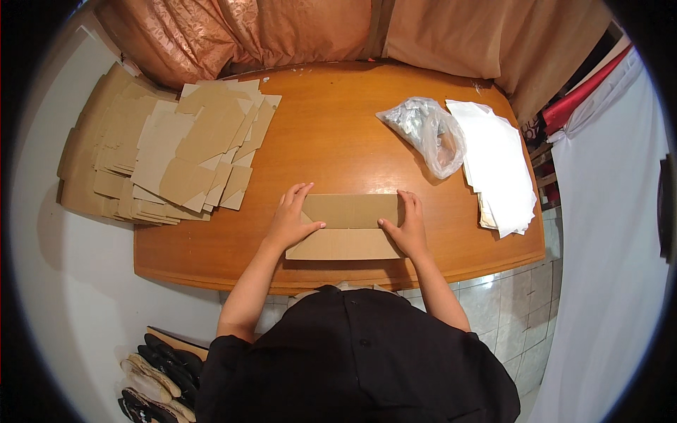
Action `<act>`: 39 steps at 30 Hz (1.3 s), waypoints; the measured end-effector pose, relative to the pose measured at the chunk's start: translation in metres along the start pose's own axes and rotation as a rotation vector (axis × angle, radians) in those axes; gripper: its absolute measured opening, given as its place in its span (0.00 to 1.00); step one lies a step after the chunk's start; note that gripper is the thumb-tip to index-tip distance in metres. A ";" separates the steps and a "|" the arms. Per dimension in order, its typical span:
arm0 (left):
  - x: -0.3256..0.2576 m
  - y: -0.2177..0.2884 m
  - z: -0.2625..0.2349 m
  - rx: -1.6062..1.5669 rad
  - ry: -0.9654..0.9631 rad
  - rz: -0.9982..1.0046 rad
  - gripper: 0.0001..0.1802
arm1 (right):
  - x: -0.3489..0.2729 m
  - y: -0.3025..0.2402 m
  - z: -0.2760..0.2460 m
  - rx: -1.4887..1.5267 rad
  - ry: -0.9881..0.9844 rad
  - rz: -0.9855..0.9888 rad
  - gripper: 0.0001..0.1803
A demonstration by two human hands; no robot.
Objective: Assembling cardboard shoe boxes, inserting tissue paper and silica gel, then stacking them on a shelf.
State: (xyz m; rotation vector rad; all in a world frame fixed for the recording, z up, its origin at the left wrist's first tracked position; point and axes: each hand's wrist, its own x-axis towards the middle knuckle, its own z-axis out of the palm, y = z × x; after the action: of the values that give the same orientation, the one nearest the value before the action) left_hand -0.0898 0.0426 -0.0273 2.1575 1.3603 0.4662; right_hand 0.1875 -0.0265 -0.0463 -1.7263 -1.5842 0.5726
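Observation:
A brown cardboard box (345, 244), partly folded up, lies near the front edge of the wooden table (331, 134). Its long front flap slants toward me and its far panel stands behind a crease. My left hand (291, 220) grips the left end, thumb on the crease and fingers round the outer side. At the opposite end my right hand (407, 227) holds it the same way, with the thumb on the inner side. What lies under the box is hidden.
Flat cardboard blanks (204, 141) are heaped at the table's left. To the right sit a clear plastic bag (427, 134) with small contents and a stack of white paper sheets (493, 166). Curtains (451, 35) hang behind the table. Shoes (159, 377) stand at the lower left.

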 end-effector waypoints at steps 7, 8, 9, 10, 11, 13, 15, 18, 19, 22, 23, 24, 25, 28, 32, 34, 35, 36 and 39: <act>-0.006 -0.029 0.008 -0.430 0.263 -0.163 0.38 | -0.003 0.020 -0.004 0.531 0.108 0.277 0.33; -0.008 -0.034 0.003 -0.517 0.193 -0.365 0.38 | 0.006 0.020 -0.012 0.476 -0.054 0.413 0.31; -0.009 -0.039 0.000 -0.602 0.121 -0.567 0.40 | 0.012 0.017 -0.017 0.416 -0.218 0.546 0.32; -0.011 -0.043 -0.001 -0.603 0.125 -0.569 0.40 | 0.007 0.012 -0.022 0.539 -0.290 0.720 0.34; -0.011 -0.045 -0.004 -0.634 0.110 -0.546 0.39 | 0.010 0.011 -0.025 0.539 -0.290 0.718 0.34; -0.012 -0.048 -0.007 -0.695 0.080 -0.501 0.40 | 0.018 0.009 -0.029 0.691 -0.213 0.634 0.34; -0.010 -0.023 -0.032 -0.909 0.200 -0.333 0.38 | 0.028 -0.008 -0.042 0.882 -0.044 0.445 0.33; -0.011 -0.011 -0.056 -1.172 0.379 -0.094 0.33 | 0.036 -0.009 -0.050 1.121 0.028 0.296 0.28; -0.012 -0.013 -0.059 -1.230 0.424 -0.036 0.32 | 0.034 -0.009 -0.050 1.127 0.068 0.248 0.26; -0.029 -0.028 -0.039 -1.121 0.445 -0.039 0.30 | 0.023 -0.008 -0.035 1.131 0.095 0.254 0.23; -0.035 -0.036 -0.025 -1.044 0.443 -0.040 0.30 | 0.014 -0.003 -0.029 1.122 0.096 0.311 0.21; -0.042 -0.037 -0.014 -1.054 0.409 -0.015 0.35 | 0.005 0.007 -0.022 1.128 0.083 0.353 0.18; -0.053 -0.033 0.002 -1.060 0.407 -0.155 0.40 | -0.006 0.018 -0.017 1.119 0.057 0.370 0.15; -0.077 -0.024 0.032 -0.604 0.404 -0.100 0.42 | -0.036 0.026 -0.008 1.002 0.066 0.465 0.20; -0.101 -0.018 0.056 -0.330 0.400 -0.076 0.39 | -0.061 0.020 0.002 0.507 0.043 0.097 0.32; -0.106 -0.021 0.058 -0.235 0.396 -0.053 0.34 | -0.066 0.011 -0.001 0.280 -0.018 -0.060 0.33; -0.106 -0.020 0.057 -0.144 0.392 -0.017 0.30 | -0.067 0.016 0.000 0.276 -0.018 -0.052 0.33; -0.106 -0.021 0.053 -0.149 0.384 -0.019 0.30 | -0.067 0.025 0.001 0.236 -0.048 -0.034 0.31; -0.102 -0.033 0.040 0.258 0.406 0.276 0.19 | -0.065 0.027 0.005 0.186 -0.055 0.012 0.30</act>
State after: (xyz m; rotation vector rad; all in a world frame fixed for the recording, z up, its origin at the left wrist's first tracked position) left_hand -0.1355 -0.0482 -0.0797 2.5806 1.3922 0.9216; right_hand 0.1920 -0.0887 -0.0789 -1.5946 -1.5081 0.7550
